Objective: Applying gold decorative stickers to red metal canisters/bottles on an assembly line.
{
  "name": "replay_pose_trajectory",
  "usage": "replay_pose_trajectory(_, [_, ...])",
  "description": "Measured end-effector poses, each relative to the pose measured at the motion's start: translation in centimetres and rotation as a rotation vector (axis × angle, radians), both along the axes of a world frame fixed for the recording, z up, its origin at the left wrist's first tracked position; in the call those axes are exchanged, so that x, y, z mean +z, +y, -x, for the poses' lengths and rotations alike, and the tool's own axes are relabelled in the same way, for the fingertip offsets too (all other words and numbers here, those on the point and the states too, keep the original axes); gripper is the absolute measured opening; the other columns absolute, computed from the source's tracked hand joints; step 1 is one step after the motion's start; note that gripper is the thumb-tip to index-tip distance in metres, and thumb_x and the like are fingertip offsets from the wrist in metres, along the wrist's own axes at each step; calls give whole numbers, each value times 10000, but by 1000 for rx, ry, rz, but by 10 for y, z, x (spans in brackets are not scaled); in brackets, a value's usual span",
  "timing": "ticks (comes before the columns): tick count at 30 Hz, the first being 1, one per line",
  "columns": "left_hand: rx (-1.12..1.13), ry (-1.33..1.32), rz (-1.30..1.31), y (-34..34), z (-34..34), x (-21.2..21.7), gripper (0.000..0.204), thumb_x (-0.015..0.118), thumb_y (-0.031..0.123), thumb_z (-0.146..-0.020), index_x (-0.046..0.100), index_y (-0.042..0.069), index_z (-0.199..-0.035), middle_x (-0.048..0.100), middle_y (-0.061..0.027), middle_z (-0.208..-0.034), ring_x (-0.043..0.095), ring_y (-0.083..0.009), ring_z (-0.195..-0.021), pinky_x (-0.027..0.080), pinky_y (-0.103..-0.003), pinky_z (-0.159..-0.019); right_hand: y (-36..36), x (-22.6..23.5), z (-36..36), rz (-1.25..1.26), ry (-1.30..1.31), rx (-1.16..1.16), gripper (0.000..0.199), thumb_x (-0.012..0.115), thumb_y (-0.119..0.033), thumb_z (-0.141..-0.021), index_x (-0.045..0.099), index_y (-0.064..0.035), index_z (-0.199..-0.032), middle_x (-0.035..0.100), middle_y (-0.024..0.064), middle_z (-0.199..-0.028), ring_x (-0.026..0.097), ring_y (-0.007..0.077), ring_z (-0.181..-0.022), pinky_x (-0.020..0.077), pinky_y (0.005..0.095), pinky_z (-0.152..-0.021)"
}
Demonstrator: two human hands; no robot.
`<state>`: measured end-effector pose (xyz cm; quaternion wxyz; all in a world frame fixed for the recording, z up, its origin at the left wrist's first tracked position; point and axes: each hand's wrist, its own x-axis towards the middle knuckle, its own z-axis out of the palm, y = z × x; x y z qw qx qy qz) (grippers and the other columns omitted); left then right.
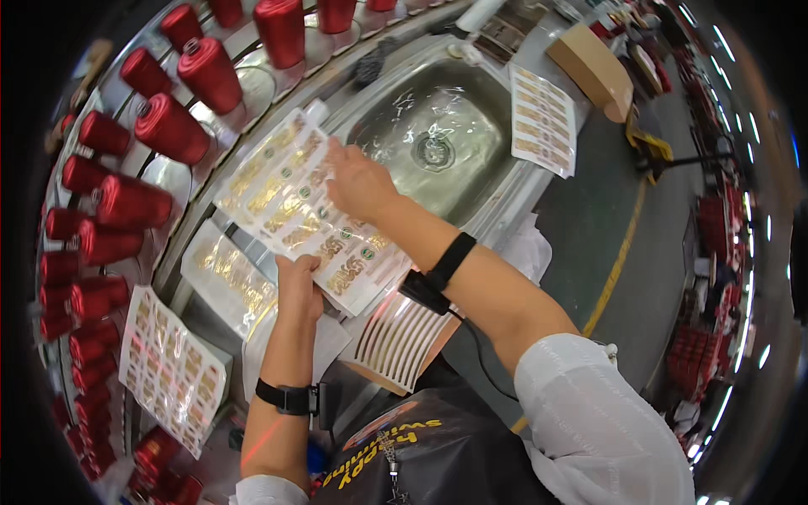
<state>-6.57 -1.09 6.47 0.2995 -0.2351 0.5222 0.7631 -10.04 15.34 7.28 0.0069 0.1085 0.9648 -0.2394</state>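
Note:
A white sheet of gold and brown decals with small green round marks [286, 192] is held up in front of me, slanting across the middle. My left hand [300, 290] grips its near edge, thumb on top and the other fingers hidden beneath. My right hand [362, 183] is closed at the sheet's right edge beside the sink, its fingertips slightly blurred. Under the held sheet, to the left, lies a tray with a similar shiny gold-patterned sheet [229, 273]. Right beyond my right hand is a metal sink basin [492, 118] with water in it.
Red glossy bottles [210, 76] stand in rows on round discs along the left and far side. Another decal sheet [172, 366] lies at lower left, and one [541, 120] at the sink's right edge. A slatted rack [404, 337] sits near my body. A cardboard box [592, 69] is at far right.

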Motion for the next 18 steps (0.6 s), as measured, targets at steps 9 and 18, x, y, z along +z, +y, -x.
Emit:
replay_pose_trajectory(9, [33, 23, -62, -16, 2, -49, 501, 423, -128, -703, 274, 3, -1163, 439, -185, -1100, 531, -331, -991, 497, -451, -850, 188, -19, -66, 7, 360, -365, 496, 633, -228, -754, 492, -61, -1199, 522, 217, -1104, 475, 349, -1093, 379, 420, -933])
replay_pose_trajectory(18, [40, 10, 25, 6, 2, -26, 510, 375, -116, -711, 341, 7, -1204, 462, -165, -1183, 527, -297, -1044, 481, -411, -888, 449, -60, -190, 295, 175, -1320, 516, 614, -210, -738, 466, 13, -1179, 557, 208, -1089, 581, 330, -969, 472, 420, -837])
